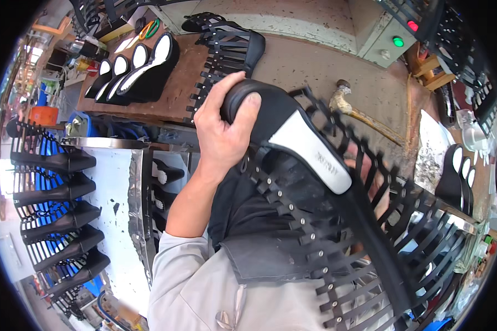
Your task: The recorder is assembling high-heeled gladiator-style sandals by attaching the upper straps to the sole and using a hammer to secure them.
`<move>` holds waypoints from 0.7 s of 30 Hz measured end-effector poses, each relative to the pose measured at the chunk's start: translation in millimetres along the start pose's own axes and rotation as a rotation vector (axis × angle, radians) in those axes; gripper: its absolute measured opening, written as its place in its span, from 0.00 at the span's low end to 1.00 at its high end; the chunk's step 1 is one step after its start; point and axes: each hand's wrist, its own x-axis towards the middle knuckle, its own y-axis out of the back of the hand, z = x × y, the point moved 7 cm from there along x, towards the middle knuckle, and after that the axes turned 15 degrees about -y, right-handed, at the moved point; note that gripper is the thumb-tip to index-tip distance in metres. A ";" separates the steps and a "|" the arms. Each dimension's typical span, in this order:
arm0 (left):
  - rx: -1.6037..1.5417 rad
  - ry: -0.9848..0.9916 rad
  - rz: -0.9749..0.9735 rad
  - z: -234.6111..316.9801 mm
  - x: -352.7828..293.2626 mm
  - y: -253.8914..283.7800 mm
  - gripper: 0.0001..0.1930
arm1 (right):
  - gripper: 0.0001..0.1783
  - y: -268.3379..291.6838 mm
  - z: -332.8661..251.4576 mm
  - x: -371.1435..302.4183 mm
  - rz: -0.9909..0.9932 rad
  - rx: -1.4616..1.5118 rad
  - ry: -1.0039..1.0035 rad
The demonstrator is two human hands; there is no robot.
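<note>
A tall black strappy sandal [364,220] slants across the middle of the view with its underside up, and a white panel [315,154] is set along its arch. My left hand [223,129] is closed round its rounded black end, the thumb pressed over the top. Long cut straps with metal studs hang from it in front of my apron. Behind the straps on the right side, my right hand [373,179] shows in part, seemingly gripping the sandal; most of its fingers are hidden.
On the bench [292,60] lie a hammer [364,113], another strappy sandal [226,47] and scissors [149,28]. Black wedge soles [149,71] stand at the far left, more wedge soles [453,176] at the right. Strappy sandals [61,190] fill a rack on the left. A machine's green button [397,41] glows.
</note>
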 end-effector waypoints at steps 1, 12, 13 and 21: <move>0.091 0.014 0.028 0.9 0.1 1.2 0.18 | 0.45 5.7 2.7 -8.3 0.193 0.027 0.201; 0.233 -0.008 0.021 44.4 -109.6 22.8 0.36 | 0.18 -7.6 -13.0 13.6 -0.254 0.170 0.443; 0.128 -0.034 0.100 47.4 -126.2 24.7 0.33 | 0.15 -8.9 -13.1 21.3 -0.114 0.153 0.446; -0.105 0.108 -0.091 -0.5 -142.1 11.6 0.18 | 0.15 -52.1 0.6 -0.7 0.247 -0.180 0.518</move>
